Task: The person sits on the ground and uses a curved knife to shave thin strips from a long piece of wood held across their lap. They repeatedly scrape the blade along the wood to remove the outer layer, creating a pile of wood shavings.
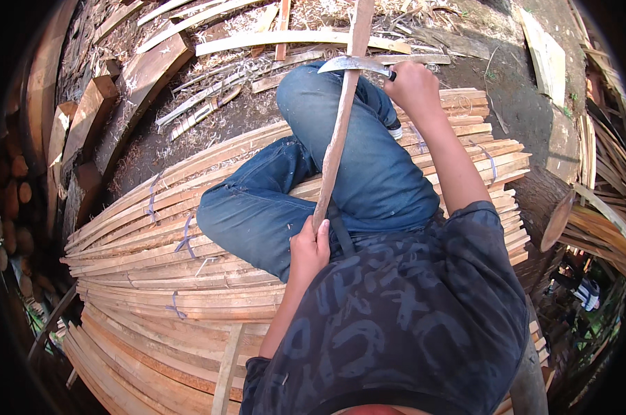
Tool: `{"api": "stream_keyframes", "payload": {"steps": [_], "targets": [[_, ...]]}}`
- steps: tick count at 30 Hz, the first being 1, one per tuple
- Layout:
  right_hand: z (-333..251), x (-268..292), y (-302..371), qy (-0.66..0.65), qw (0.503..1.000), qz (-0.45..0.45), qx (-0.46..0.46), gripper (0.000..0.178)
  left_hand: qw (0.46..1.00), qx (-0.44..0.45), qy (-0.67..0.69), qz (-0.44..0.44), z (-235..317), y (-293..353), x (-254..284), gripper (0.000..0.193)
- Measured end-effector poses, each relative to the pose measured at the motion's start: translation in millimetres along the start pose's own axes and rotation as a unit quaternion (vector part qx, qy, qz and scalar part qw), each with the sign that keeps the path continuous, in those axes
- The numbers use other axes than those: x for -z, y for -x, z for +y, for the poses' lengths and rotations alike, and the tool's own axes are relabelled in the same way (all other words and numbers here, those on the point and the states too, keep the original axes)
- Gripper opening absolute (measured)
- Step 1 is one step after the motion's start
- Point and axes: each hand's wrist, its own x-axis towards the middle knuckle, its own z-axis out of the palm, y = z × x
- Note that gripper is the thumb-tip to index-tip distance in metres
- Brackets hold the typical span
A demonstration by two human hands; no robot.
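My left hand (pixel 309 250) is closed round the lower end of a long wooden strip (pixel 338 135), close to my waist. From there the strip runs up over my raised thigh and past my knee, beyond the top of the picture. My right hand (pixel 412 84) grips the dark handle of a curved knife (pixel 358 64). Its pale blade lies across the strip beyond the knee and points left; whether the edge bites into the wood cannot be made out.
I sit on tied bundles of wooden strips (pixel 209 242). Thick timber beams (pixel 143 83) lean at the left. Loose slats (pixel 271 40) and shavings cover the ground ahead. A pale board (pixel 542 59) lies at the far right, with more stacked wood (pixel 596 235) below it.
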Motion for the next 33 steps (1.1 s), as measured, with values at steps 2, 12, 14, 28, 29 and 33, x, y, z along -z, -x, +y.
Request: {"api": "stream_keyframes", "payload": {"steps": [2,12,14,28,29,33], "targets": [[12,3,-34,0.014,0.999,-0.029,0.002,0.024,1.000,-0.005,-0.011,0.006,3,0,-1,0.022],[129,6,-66,-0.001,0.971,-0.074,-0.226,0.037,0.997,0.029,0.072,0.024,-21,18,-5,0.025],[100,-8,-22,-0.060,0.978,-0.073,-0.187,0.037,0.991,0.057,0.122,-0.011,-23,10,-4,0.027],[-4,25,64,-0.206,0.974,-0.088,0.019,0.030,0.999,0.013,-0.017,-0.026,-1,-4,-3,0.034],[-3,28,64,-0.169,0.981,-0.089,0.035,0.031,0.999,0.015,-0.030,-0.019,1,-5,-2,0.034],[-2,48,64,-0.109,0.980,-0.164,0.039,0.026,0.999,-0.014,-0.032,0.005,3,-5,-3,0.031]]}}
